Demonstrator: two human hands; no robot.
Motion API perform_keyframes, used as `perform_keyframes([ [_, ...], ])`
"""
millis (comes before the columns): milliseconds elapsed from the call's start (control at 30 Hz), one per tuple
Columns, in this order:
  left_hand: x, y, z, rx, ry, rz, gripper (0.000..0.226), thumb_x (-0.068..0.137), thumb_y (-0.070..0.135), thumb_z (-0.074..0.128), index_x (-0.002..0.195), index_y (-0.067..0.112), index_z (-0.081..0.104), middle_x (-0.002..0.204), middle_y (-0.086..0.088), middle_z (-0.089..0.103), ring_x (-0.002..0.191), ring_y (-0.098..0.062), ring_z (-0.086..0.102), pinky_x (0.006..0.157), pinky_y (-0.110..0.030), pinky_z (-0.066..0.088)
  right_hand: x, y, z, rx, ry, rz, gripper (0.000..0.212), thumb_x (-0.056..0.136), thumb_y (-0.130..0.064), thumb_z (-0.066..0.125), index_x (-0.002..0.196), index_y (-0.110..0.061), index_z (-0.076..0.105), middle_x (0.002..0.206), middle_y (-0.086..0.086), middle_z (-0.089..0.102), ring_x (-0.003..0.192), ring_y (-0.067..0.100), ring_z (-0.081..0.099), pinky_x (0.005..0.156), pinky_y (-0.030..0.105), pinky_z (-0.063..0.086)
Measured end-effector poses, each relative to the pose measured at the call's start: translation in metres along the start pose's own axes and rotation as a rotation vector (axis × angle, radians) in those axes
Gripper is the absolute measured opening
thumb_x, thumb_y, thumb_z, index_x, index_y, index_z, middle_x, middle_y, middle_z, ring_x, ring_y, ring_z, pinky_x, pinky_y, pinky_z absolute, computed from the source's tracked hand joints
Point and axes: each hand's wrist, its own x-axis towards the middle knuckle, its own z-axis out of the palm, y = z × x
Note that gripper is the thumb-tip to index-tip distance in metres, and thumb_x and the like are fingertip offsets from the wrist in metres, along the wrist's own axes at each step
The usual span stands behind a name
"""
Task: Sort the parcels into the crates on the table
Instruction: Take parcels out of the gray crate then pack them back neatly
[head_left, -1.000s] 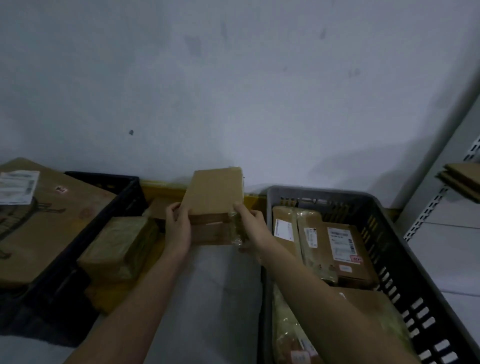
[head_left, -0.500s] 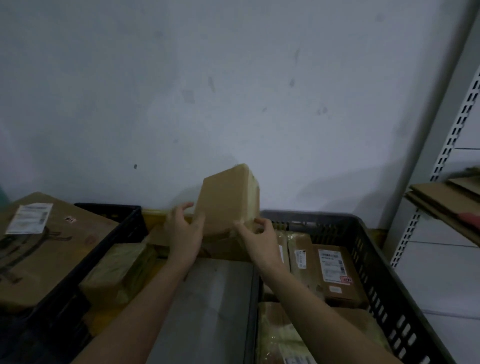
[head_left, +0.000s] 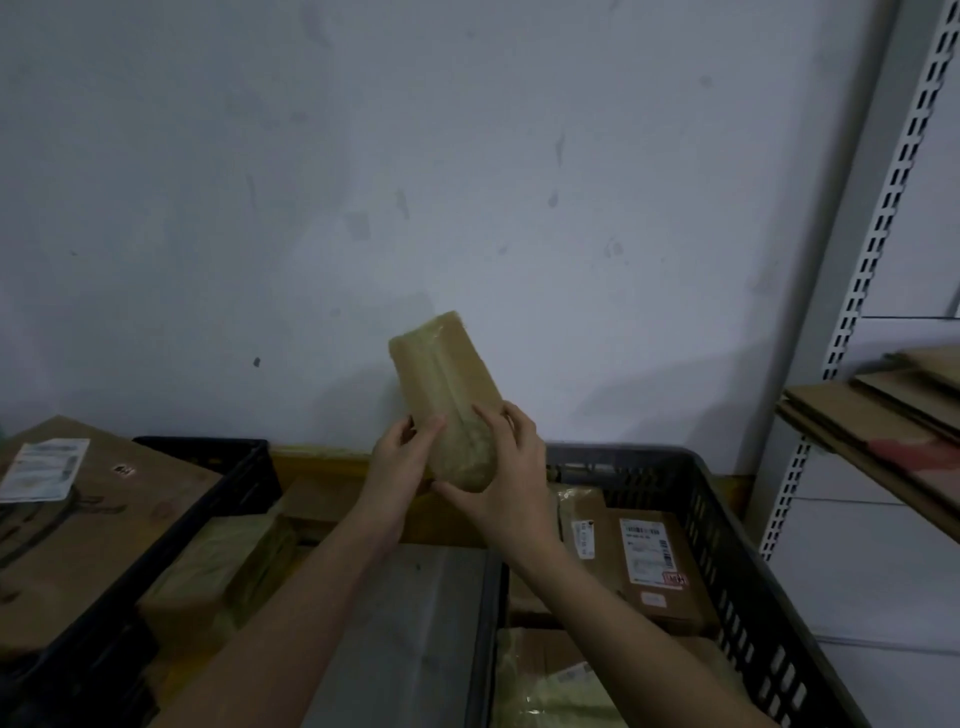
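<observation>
The tape-wrapped brown cardboard parcel (head_left: 447, 395), a second ago low over the worktop, is now lifted and turned end-up against the wall, left hand (head_left: 402, 457) and right hand (head_left: 511, 483) both gripping its lower end, probably to check before crating.

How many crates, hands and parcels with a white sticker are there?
Crates: 2, black crate and grey crate
Hands: 2, left hand and right hand, both holding the taped parcel
Parcels showing a white sticker: 4
Total: 8
</observation>
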Motion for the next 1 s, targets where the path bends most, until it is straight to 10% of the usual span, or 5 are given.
perform_keyframes([
  [267, 0.001, 0.006, 0.01, -0.065, -0.035, -0.068, 0.077, 0.07, 0.059, 0.074, 0.135, 0.024, 0.052, 0.123, 0.0, 0.067, 0.109, -0.021, 0.065, 0.085, -0.043, 0.057, -0.009, 0.007, -0.003, -0.204, 0.044, -0.399, 0.069, 0.077, -0.022, 0.079, 0.14, -0.023, 0.049, 0.149, -0.001, 0.047, 0.139, 0.028, 0.038, 0.111, 0.048, 0.038],
  [533, 0.017, -0.01, 0.006, -0.11, 0.043, -0.129, 0.059, 0.082, 0.049, 0.072, 0.132, 0.022, 0.058, 0.114, -0.002, 0.072, 0.103, -0.022, 0.069, 0.073, -0.035, 0.056, 0.007, 0.009, -0.025, 0.128, -0.052, -0.332, 0.037, 0.093, -0.032, 0.058, 0.129, -0.029, 0.053, 0.122, -0.014, 0.057, 0.114, 0.0, 0.052, 0.095, 0.026, 0.049],
  [667, 0.02, -0.013, 0.007, -0.099, 0.044, -0.07, 0.054, 0.085, 0.048, 0.069, 0.13, 0.021, 0.06, 0.109, 0.0, 0.075, 0.096, -0.02, 0.072, 0.068, -0.033, 0.058, 0.029, 0.026, -0.037, 0.055, 0.115, 0.04, 0.043, 0.093, -0.039, 0.058, 0.133, -0.028, 0.049, 0.127, -0.012, 0.049, 0.119, 0.009, 0.044, 0.098, 0.038, 0.05],
  [800, 0.02, -0.015, 0.012, -0.121, 0.013, -0.051, 0.063, 0.084, 0.053, 0.066, 0.136, 0.02, 0.054, 0.115, -0.004, 0.073, 0.099, -0.023, 0.071, 0.069, -0.036, 0.057, 0.04, 0.036, -0.053, 0.511, -0.054, 0.46, 0.054, 0.09, -0.05, 0.064, 0.137, -0.039, 0.041, 0.136, -0.001, 0.048, 0.117, 0.02, 0.055, 0.091, 0.046, 0.057],
  [1000, 0.01, -0.02, 0.023, 0.002, -0.069, -0.06, 0.1, 0.061, 0.067, 0.069, 0.146, 0.035, 0.027, 0.129, -0.004, 0.061, 0.108, -0.022, 0.064, 0.083, -0.043, 0.055, 0.023, 0.054, -0.057, 0.729, -0.059, 0.523, 0.033, 0.1, -0.037, 0.055, 0.132, -0.029, 0.052, 0.12, -0.002, 0.062, 0.106, 0.02, 0.065, 0.075, 0.047, 0.062],
])
